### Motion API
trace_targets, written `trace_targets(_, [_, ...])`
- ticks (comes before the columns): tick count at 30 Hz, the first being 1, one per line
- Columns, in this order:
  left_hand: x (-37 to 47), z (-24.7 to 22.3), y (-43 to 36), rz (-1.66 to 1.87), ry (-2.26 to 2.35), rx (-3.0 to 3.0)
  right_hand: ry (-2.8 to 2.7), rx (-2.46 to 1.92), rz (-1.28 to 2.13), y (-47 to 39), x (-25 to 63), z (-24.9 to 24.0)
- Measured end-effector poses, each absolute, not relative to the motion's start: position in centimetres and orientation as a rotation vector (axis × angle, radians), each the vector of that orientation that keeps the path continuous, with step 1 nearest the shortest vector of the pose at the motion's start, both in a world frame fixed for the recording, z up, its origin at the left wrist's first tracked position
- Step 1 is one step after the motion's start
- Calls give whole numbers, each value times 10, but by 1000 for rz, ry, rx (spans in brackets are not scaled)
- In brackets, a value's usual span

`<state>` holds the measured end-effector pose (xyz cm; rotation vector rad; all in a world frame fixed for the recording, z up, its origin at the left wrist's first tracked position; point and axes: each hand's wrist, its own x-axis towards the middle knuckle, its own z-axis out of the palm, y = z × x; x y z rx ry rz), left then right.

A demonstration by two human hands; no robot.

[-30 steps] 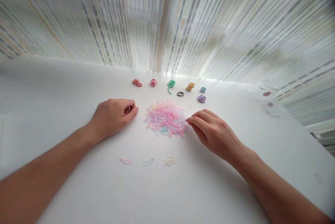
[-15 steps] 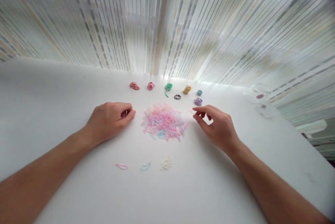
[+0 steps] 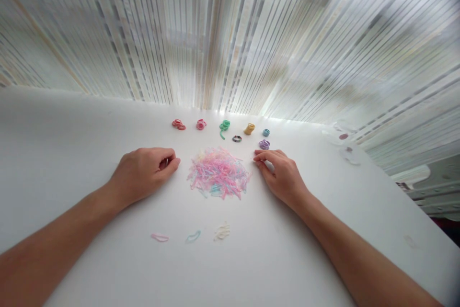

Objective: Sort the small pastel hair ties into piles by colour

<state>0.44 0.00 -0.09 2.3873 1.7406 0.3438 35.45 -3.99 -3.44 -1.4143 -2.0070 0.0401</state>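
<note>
A loose pile of thin pink, blue and cream bands (image 3: 219,173) lies on the white table (image 3: 194,278). Left of the pile my left hand (image 3: 149,170) rests with its fingers curled closed; whatever they hold, if anything, is hidden. My right hand (image 3: 280,173) is at the pile's right edge, thumb and fingertips close together; anything between them is too small to make out. Nearer to me lie a pink band (image 3: 159,237), a light blue band (image 3: 193,236) and a small group of cream bands (image 3: 222,232).
Behind the pile stand coiled bundles: red (image 3: 178,125), pink (image 3: 201,124), green (image 3: 224,126), yellow (image 3: 249,129), blue (image 3: 266,132) and purple (image 3: 264,144), plus a dark ring (image 3: 236,139). Clear round items (image 3: 349,155) lie at the right. A striped curtain (image 3: 212,34) hangs behind.
My right hand has moved in toward the pile's right edge, and its fingertips have come closer together. My left hand stays beside the pile. The whole view has shifted slightly.
</note>
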Motion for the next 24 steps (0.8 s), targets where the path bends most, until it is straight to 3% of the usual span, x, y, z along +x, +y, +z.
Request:
trace_targets(13, [4, -2, 1, 349, 1745, 2384, -2059, -1312, 83, -54, 345, -24])
trace_targets(24, [3, -1, -1, 345, 1743, 2385, -1900, -1481, 59, -55, 351, -30])
